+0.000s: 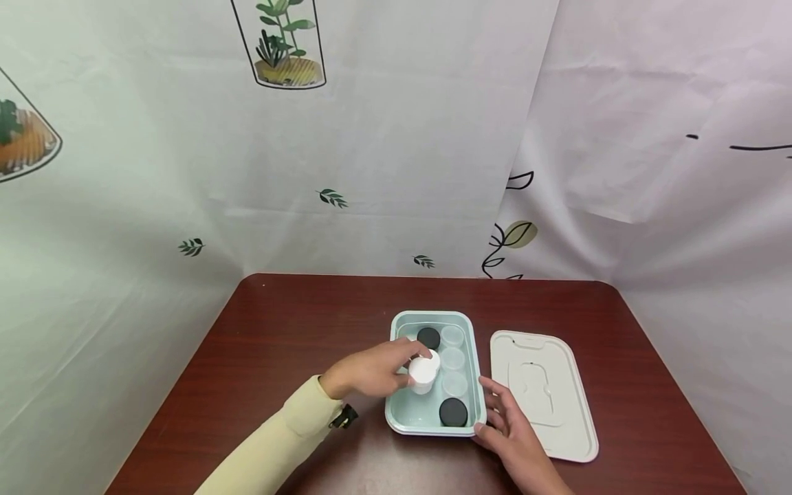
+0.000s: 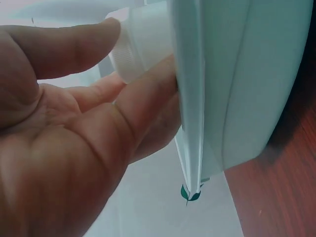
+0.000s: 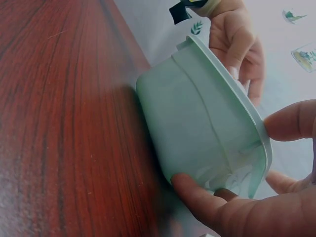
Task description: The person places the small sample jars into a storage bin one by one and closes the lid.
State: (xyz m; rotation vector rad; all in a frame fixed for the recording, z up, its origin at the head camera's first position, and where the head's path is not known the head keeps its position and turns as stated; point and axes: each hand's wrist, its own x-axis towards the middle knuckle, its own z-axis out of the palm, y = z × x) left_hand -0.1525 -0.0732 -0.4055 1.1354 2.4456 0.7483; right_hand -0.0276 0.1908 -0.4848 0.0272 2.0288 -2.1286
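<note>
A pale green plastic box point(image 1: 405, 416) sits on the table with small round containers inside. My left hand point(image 1: 377, 369) reaches over its left side and pinches a small white container with a ribbed cap point(image 2: 140, 42) between thumb and fingers. In the head view the white container point(image 1: 423, 372) overlaps another white round top just behind it. My right hand point(image 1: 510, 426) holds the box at its near right corner, the thumb at the rim and the fingers along the outer wall point(image 3: 207, 123). Most of the left palm shows only in the left wrist view.
Inside the box are a black lid point(image 1: 428, 337) at the back, another black lid point(image 1: 454, 412) at the front right, and several translucent round tops point(image 1: 453, 358) between. A white lid point(image 1: 544, 395) lies flat right of the box. The table point(image 1: 309, 309) is dark red wood, with printed cloth behind.
</note>
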